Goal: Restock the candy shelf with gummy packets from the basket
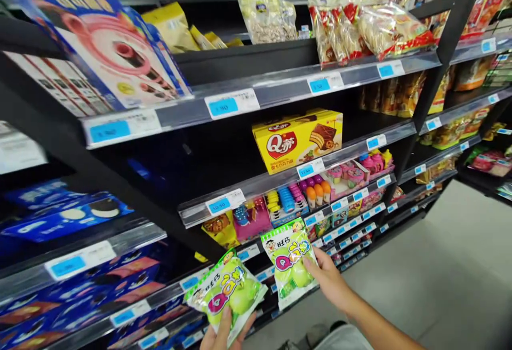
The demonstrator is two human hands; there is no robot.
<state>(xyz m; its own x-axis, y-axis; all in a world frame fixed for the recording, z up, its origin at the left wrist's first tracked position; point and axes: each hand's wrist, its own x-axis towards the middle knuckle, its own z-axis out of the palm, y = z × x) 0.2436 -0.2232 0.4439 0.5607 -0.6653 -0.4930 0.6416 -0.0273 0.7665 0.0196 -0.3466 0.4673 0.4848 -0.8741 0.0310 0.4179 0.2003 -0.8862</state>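
Two green-and-white bags of gummy candy are held up side by side in front of the shelves, printed fronts facing me. My left hand grips the left candy bag by its lower edge, thumb on the front and fingers behind. That bag tilts to the left. My right hand pinches the right candy bag at its right side, thumb over the print. The bags are close together, with a small gap between them. Most of the fingers behind the right bag are hidden.
A yellow cake box stands on the middle shelf. Below it sit colourful candy packs. Blue biscuit boxes are at the left, and bagged snacks line the top shelf. Price-tagged shelf edges run beside my hands; grey floor lies at right.
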